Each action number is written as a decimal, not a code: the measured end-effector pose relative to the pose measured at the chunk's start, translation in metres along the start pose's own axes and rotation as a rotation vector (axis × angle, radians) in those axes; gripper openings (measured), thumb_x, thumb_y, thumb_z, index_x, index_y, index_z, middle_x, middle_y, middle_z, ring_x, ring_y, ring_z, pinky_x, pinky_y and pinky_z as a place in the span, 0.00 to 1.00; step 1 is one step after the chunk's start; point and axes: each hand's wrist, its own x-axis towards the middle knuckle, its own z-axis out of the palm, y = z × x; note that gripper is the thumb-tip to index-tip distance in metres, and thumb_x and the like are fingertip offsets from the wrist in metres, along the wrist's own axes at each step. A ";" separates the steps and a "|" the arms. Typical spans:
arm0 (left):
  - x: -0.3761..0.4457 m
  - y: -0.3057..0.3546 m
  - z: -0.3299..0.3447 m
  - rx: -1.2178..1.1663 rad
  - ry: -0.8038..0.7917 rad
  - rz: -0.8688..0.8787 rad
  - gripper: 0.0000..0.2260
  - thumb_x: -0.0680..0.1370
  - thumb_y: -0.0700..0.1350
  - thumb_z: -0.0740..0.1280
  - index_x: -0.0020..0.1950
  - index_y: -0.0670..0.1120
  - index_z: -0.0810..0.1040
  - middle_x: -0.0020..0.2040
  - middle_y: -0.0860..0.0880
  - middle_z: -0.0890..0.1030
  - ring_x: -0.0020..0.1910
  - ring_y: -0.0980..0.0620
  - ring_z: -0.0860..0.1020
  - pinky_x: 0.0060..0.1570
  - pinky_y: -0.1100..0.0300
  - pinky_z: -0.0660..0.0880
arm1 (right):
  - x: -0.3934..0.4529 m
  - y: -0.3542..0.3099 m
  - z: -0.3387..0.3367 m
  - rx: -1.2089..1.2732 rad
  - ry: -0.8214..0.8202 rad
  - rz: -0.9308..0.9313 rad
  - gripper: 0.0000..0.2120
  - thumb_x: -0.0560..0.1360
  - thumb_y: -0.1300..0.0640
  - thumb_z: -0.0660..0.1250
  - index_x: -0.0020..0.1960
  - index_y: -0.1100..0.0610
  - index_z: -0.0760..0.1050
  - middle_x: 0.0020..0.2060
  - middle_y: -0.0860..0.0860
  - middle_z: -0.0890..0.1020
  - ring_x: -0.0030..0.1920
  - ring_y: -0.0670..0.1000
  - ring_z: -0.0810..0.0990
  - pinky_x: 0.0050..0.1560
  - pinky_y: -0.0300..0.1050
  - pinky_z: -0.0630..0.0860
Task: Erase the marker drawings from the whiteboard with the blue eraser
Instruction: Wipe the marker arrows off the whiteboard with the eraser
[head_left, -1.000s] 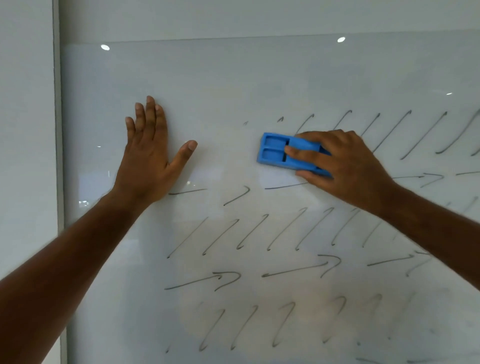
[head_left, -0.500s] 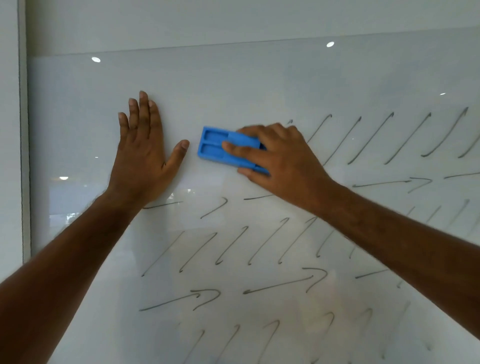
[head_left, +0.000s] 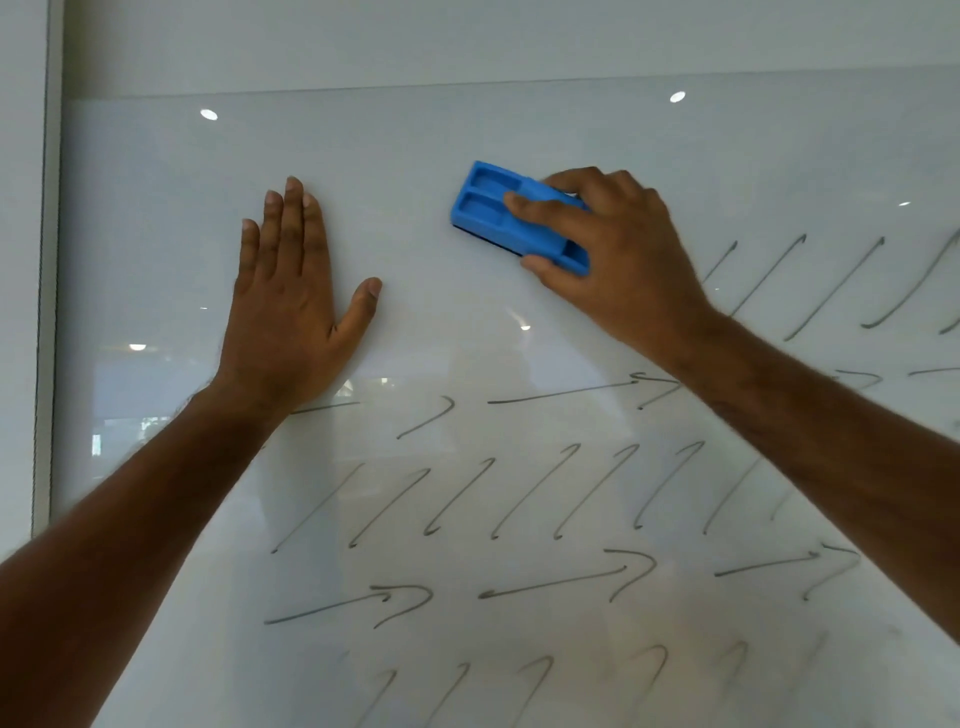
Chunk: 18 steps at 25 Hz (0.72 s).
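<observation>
While right hand (head_left: 618, 249) grips blue eraser (head_left: 498, 218), left hand (head_left: 291, 306) flat on glossy whiteboard (head_left: 467, 332)

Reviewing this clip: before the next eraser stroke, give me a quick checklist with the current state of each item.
1. Grip: right hand curls fingers and thumb round the blue eraser. Ok.
2. Eraser against the whiteboard: the dark pad edge appears to lie on the surface, but contact pressure is not visible. Cannot tell.
3. Bracing: left hand lies flat on the board, fingers straight. Ok.
4. Left hand clear of the eraser: a gap of bare board lies between them. Ok.
5. Board clean: slanted marker strokes and arrows remain below and to the right. Not ok.
6. Marks under the right forearm: hidden. Cannot tell.
</observation>
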 end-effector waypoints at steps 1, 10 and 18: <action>0.000 0.000 -0.001 0.000 -0.007 -0.003 0.41 0.86 0.65 0.50 0.88 0.37 0.47 0.89 0.38 0.48 0.89 0.39 0.46 0.87 0.46 0.42 | 0.003 -0.011 0.007 -0.001 0.011 -0.020 0.24 0.80 0.44 0.68 0.75 0.45 0.74 0.66 0.52 0.78 0.59 0.58 0.77 0.56 0.60 0.75; -0.003 0.000 -0.001 0.000 -0.011 -0.033 0.41 0.86 0.65 0.49 0.89 0.38 0.46 0.90 0.40 0.47 0.89 0.42 0.45 0.88 0.47 0.43 | -0.065 0.007 -0.009 -0.051 -0.017 -0.191 0.23 0.82 0.45 0.66 0.76 0.48 0.73 0.66 0.56 0.78 0.57 0.59 0.77 0.55 0.57 0.73; -0.003 0.001 -0.002 0.008 -0.018 -0.038 0.40 0.86 0.65 0.50 0.89 0.39 0.47 0.90 0.40 0.48 0.89 0.42 0.46 0.87 0.50 0.41 | -0.019 0.030 -0.004 0.045 0.048 0.070 0.24 0.80 0.43 0.68 0.76 0.44 0.73 0.68 0.52 0.77 0.62 0.59 0.75 0.61 0.59 0.72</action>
